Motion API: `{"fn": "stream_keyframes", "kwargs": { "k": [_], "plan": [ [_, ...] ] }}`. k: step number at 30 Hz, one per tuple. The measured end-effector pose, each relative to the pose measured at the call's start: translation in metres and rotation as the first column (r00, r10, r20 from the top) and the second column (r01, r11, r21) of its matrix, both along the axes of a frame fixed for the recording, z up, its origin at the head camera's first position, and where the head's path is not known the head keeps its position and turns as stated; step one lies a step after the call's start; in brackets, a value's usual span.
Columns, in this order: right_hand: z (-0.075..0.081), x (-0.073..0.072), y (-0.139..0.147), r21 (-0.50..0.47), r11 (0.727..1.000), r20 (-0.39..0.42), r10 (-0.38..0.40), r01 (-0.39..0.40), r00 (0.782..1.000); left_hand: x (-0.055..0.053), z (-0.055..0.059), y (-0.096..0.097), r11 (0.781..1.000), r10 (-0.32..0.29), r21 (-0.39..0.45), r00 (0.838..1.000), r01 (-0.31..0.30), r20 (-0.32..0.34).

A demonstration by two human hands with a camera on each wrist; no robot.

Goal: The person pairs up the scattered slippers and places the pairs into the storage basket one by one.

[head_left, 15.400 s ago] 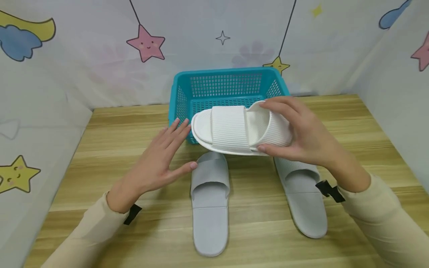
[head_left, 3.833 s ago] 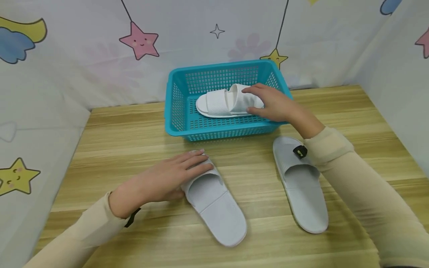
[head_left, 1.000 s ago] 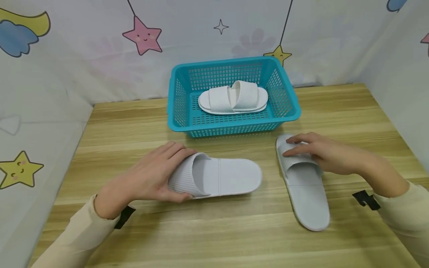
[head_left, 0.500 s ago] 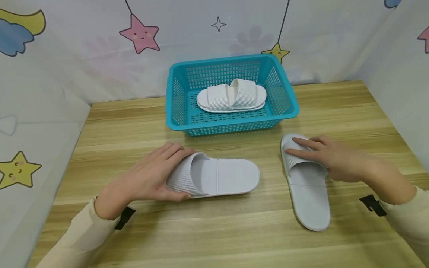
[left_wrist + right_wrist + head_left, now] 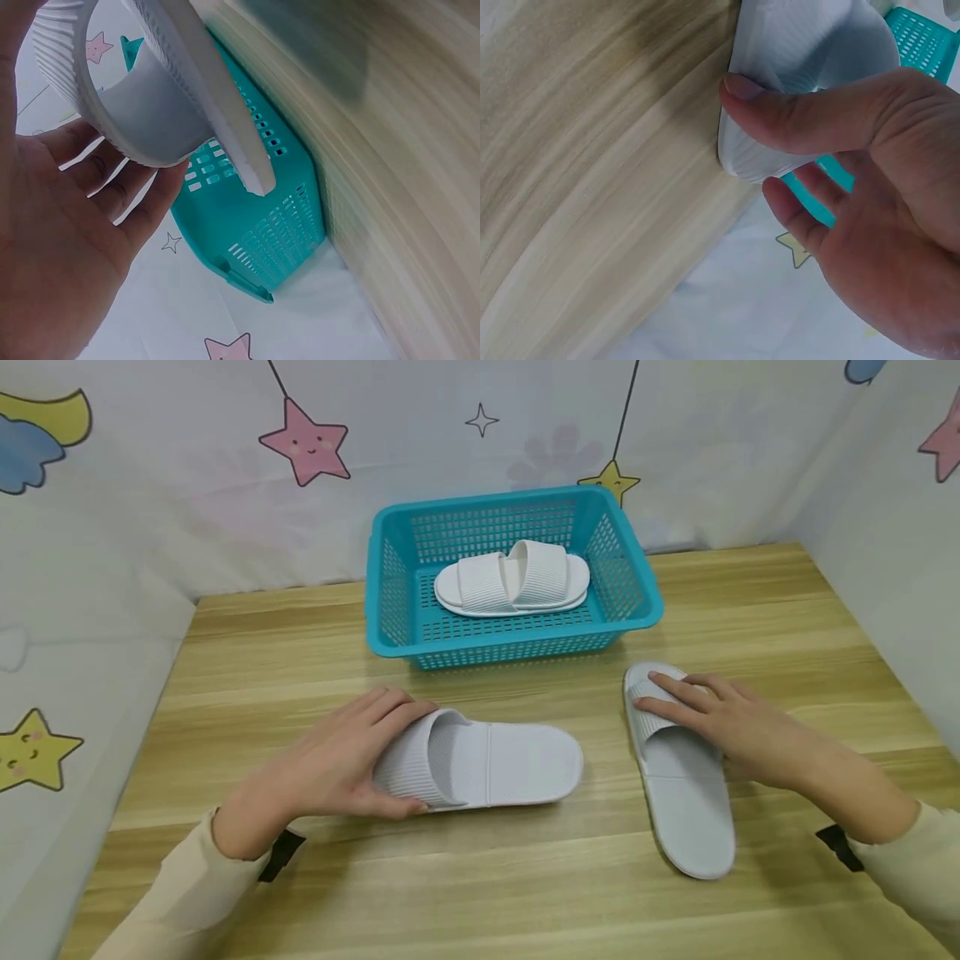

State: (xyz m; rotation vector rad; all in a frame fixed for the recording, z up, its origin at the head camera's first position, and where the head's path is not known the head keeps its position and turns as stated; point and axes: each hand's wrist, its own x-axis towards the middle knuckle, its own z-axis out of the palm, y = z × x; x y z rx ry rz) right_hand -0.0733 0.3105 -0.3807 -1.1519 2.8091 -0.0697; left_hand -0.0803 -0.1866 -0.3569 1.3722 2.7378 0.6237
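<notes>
My left hand (image 5: 341,760) grips a light grey slipper (image 5: 528,762) around its ribbed strap, thumb along the near side and fingers over the far side. It lies sideways, heel pointing right. In the left wrist view the fingers (image 5: 150,199) reach along the strap of this slipper (image 5: 161,105). On the right, a second grey slipper (image 5: 690,818) lies with its toe toward the basket. My right hand (image 5: 750,731) holds it at the strap, fingers across the top. In the right wrist view the thumb (image 5: 802,120) presses against the side of this slipper (image 5: 757,154).
Behind the hands stands a teal mesh basket (image 5: 517,642) holding a pair of white slippers (image 5: 551,572), one nested in the other. The wooden table (image 5: 450,893) meets a fabric wall (image 5: 420,443) printed with stars at the back.
Earlier, white slippers were held above the basket, then set inside it. The left grey slipper was turned from lengthwise to sideways. Within the last second, the right hand shifted its hold on the other slipper.
</notes>
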Motion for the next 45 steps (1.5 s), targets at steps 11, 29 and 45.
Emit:
{"fn": "stream_keyframes", "kwargs": {
  "k": [11,29,45],
  "plan": [
    [0.004,-0.006,-0.001,-0.092,0.996,0.023,0.019,-0.017,1.000,0.003,0.001,-0.003,1.000,0.025,0.009,1.000,-0.025,-0.018],
    [0.027,-0.003,-0.012,-0.217,0.976,0.064,0.021,-0.006,0.998,0.001,0.002,-0.007,0.999,0.034,0.032,0.998,-0.032,-0.044],
    [0.057,0.003,-0.023,-0.265,0.962,0.063,0.083,-0.063,0.995,0.000,0.002,-0.010,0.996,0.083,0.035,0.993,-0.080,-0.087]
  ]
}}
